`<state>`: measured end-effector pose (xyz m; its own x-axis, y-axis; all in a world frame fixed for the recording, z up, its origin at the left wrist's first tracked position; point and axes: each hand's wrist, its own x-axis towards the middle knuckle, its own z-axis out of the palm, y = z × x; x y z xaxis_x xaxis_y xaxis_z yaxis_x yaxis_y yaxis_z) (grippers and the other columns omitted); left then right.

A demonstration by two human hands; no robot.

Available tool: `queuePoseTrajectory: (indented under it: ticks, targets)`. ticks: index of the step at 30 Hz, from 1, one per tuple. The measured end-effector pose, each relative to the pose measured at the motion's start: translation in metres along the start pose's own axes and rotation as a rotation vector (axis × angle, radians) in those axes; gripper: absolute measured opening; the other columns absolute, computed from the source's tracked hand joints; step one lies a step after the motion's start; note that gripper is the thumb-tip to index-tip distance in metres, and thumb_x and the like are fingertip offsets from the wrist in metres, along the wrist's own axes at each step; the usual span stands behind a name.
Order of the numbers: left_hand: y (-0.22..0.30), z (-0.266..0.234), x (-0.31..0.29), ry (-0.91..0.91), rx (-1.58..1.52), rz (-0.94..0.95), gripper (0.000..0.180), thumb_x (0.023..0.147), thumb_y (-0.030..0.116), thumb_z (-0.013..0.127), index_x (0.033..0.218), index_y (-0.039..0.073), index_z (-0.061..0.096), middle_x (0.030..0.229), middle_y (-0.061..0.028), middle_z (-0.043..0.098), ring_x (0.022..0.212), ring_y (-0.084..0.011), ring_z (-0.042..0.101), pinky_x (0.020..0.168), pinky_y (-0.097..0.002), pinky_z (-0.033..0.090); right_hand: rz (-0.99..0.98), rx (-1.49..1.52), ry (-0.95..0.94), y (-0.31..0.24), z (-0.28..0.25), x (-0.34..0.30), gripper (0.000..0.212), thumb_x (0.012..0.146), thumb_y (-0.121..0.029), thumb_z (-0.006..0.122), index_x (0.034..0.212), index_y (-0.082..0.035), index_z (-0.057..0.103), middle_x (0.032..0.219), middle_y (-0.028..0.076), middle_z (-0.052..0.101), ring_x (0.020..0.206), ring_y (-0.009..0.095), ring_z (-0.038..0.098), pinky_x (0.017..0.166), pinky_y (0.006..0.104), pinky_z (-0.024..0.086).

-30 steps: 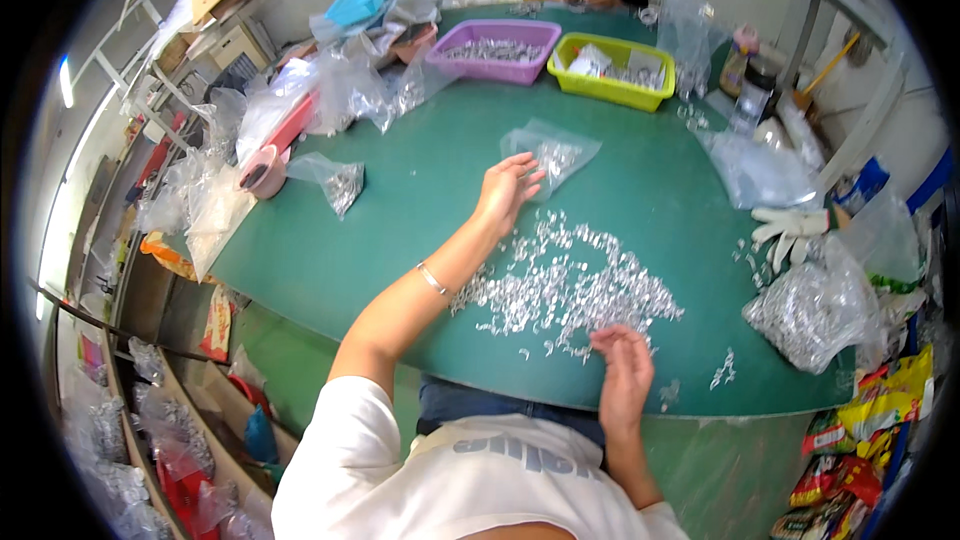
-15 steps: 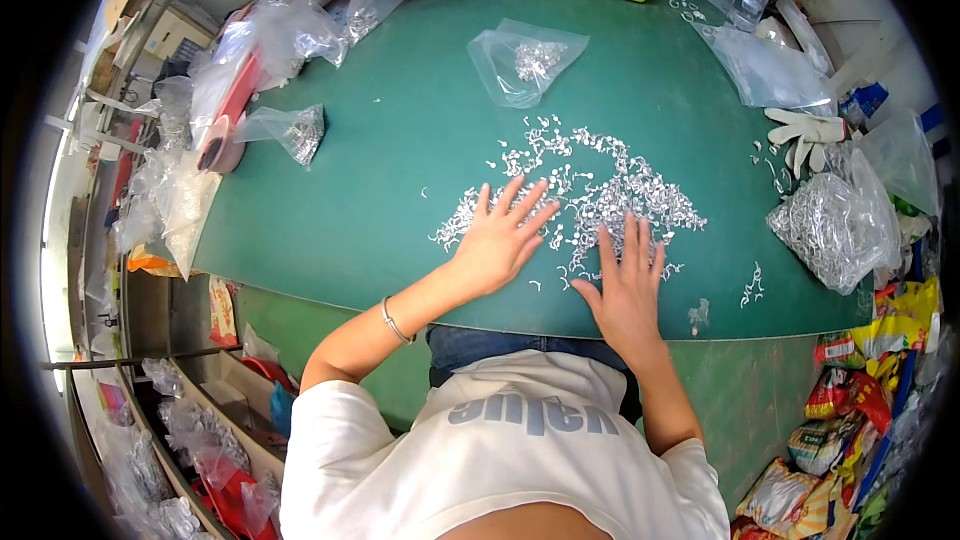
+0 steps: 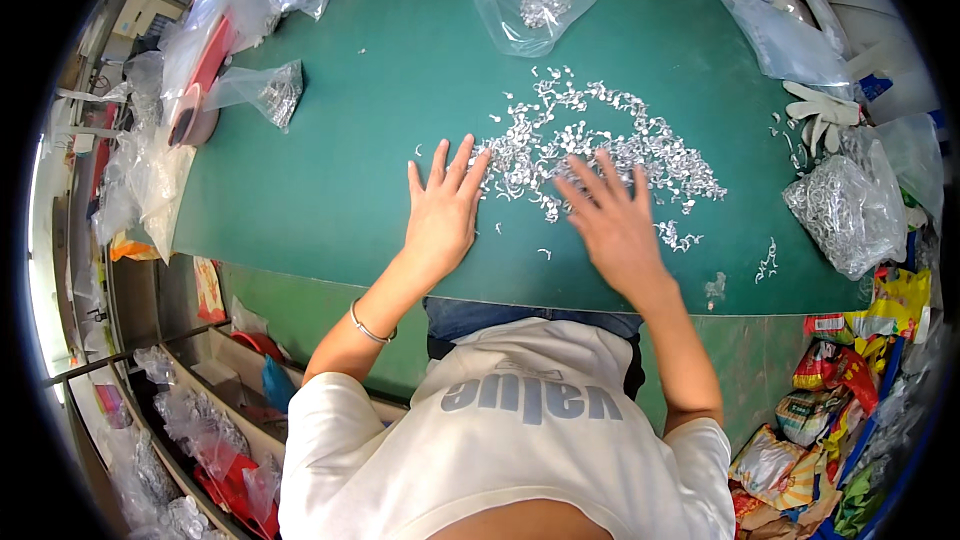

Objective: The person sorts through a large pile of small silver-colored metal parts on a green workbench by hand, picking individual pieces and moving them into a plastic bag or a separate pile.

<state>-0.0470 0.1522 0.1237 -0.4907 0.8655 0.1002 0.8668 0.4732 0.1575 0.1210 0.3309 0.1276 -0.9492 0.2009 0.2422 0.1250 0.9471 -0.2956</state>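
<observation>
Silvery pieces [image 3: 576, 136], countless, lie by one left hand [image 3: 442, 220] and one right hand [image 3: 618, 228]

Grey lettering on a white shirt, small print on the packets

The white shirt [image 3: 480, 465] carries one short word in large, bold grey letters [image 3: 533, 400] across the chest, upside down as seen from the head camera. Just beyond it, among the folds, sits a smaller printed mark [image 3: 535, 375], too small to read. At the right, the yellow packet [image 3: 900, 300], the red packet [image 3: 852, 375] and the white-and-orange bag [image 3: 775, 465] bear coloured printing that is too small and distorted to make out
</observation>
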Motion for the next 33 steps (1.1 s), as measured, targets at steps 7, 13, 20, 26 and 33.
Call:
queuePoseTrajectory:
  ticks: [7, 13, 20, 26, 33]
  targets:
    - [0.04, -0.013, -0.015, -0.022, -0.461, 0.197, 0.047, 0.088, 0.001, 0.057, 0.135, 0.006, 0.051, 0.147, -0.0128, 0.043, 0.141, -0.0344, 0.033, 0.112, -0.0638, 0.019, 0.198, 0.057, 0.169, 0.028, -0.026, -0.015, 0.036, 0.088, -0.009, 0.062, 0.124, -0.012, 0.063, 0.139, 0.011, 0.049, 0.135, 0.033, 0.04, 0.111, 0.0534, 0.026]
    - [0.058, -0.001, -0.023, -0.055, -0.34, 0.281, 0.04, 0.085, -0.004, 0.056, 0.125, 0.002, 0.059, 0.143, -0.0121, 0.048, 0.138, -0.0331, 0.038, 0.112, -0.0654, 0.016, 0.513, 0.043, 0.147, 0.03, -0.049, -0.07, 0.036, 0.091, -0.014, 0.062, 0.125, -0.005, 0.061, 0.141, 0.015, 0.048, 0.136, 0.034, 0.04, 0.112, 0.0503, 0.024]
    - [0.052, -0.012, -0.019, 0.029, -0.438, 0.14, 0.04, 0.084, -0.008, 0.056, 0.122, 0.003, 0.061, 0.14, -0.0135, 0.052, 0.136, -0.0342, 0.042, 0.113, -0.0618, 0.015, 0.551, -0.062, 0.019, -0.002, -0.035, -0.089, 0.065, 0.087, -0.025, 0.067, 0.14, 0.004, 0.042, 0.152, 0.023, 0.03, 0.143, 0.04, 0.025, 0.113, 0.0572, 0.019]
    - [0.095, 0.0, -0.019, -0.04, -0.596, 0.233, 0.044, 0.085, -0.006, 0.058, 0.129, 0.002, 0.056, 0.142, -0.0147, 0.049, 0.137, -0.0342, 0.04, 0.114, -0.0588, 0.019, 0.374, 0.215, 0.031, -0.034, -0.011, -0.053, 0.062, 0.09, -0.021, 0.063, 0.142, 0.003, 0.038, 0.151, 0.024, 0.031, 0.142, 0.043, 0.025, 0.114, 0.0558, 0.021]
    - [0.112, -0.003, -0.007, -0.096, -0.475, 0.33, 0.054, 0.084, -0.005, 0.057, 0.136, 0.003, 0.049, 0.148, -0.0132, 0.041, 0.14, -0.0347, 0.035, 0.113, -0.0591, 0.021, 0.445, 0.167, 0.277, 0.021, -0.042, -0.062, 0.036, 0.093, -0.009, 0.056, 0.128, -0.004, 0.058, 0.14, 0.014, 0.051, 0.137, 0.036, 0.039, 0.113, 0.0501, 0.026]
